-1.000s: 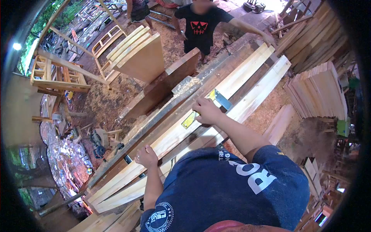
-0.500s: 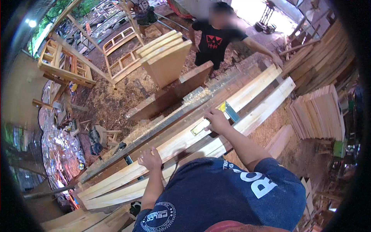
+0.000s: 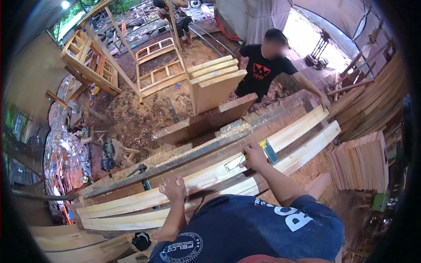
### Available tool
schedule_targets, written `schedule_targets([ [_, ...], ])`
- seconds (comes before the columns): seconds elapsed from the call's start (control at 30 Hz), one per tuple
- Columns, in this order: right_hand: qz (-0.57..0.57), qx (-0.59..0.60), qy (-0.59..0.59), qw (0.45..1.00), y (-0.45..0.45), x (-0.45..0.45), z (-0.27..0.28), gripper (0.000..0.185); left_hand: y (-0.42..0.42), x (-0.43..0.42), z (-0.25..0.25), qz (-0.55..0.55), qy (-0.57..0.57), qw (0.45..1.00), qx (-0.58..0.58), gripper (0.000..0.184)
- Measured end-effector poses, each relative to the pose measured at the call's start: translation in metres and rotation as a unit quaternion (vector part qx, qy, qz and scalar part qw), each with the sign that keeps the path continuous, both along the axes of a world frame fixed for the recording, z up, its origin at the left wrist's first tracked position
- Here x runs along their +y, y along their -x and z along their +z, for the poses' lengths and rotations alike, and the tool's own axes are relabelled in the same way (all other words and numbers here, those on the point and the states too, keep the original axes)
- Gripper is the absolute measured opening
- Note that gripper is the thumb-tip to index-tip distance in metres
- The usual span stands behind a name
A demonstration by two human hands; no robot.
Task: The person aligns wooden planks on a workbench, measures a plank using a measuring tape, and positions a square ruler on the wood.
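Observation:
Two long pale boards [image 3: 302, 120] lie side by side along the workbench [image 3: 175, 163], slanting up to the right. My left hand [image 3: 174, 189] has its fingers curled over the edge of the far board, toward its left end. Farther right, my right hand [image 3: 255, 157] is closed at the same board, around a flat tool with yellow edging whose kind I cannot tell. A pale, green-edged rectangle [image 3: 234, 162] shows left of this hand, and a blue-green piece [image 3: 271, 153] sticks out on its right. The palm hides how they join.
Across the bench stands a co-worker [image 3: 261, 70], one hand [image 3: 325, 103] at the boards' far end. Thick panels [image 3: 217, 90] stand upright behind the bench. A stack of cut boards [image 3: 359, 162] is at right. Wooden frames [image 3: 160, 65] and another person [image 3: 173, 13] are farther back.
The view has tilted, so the scene sits lower and the boards look flatter. My hands stay at about the same places on the far board, as does the co-worker's hand.

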State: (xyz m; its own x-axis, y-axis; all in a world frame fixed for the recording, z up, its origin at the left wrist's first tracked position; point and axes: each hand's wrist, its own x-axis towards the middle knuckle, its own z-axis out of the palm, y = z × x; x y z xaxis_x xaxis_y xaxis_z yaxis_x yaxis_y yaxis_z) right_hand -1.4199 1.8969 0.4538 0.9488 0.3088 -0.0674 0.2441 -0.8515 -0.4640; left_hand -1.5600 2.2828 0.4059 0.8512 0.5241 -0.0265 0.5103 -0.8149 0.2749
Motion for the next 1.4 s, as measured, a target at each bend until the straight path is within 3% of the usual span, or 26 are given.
schedule_targets([
  [0.9, -0.014, 0.072, 0.130, 0.989, -0.008, 0.011, 0.020, 0.063, -0.002, -0.004, 0.010, -0.013, -0.020, 1.000, 0.003, 0.038],
  [1.4, 0.013, 0.076, 0.126, 0.989, -0.010, 0.008, 0.012, 0.079, -0.004, -0.009, 0.014, -0.001, -0.031, 0.997, 0.067, 0.045],
])
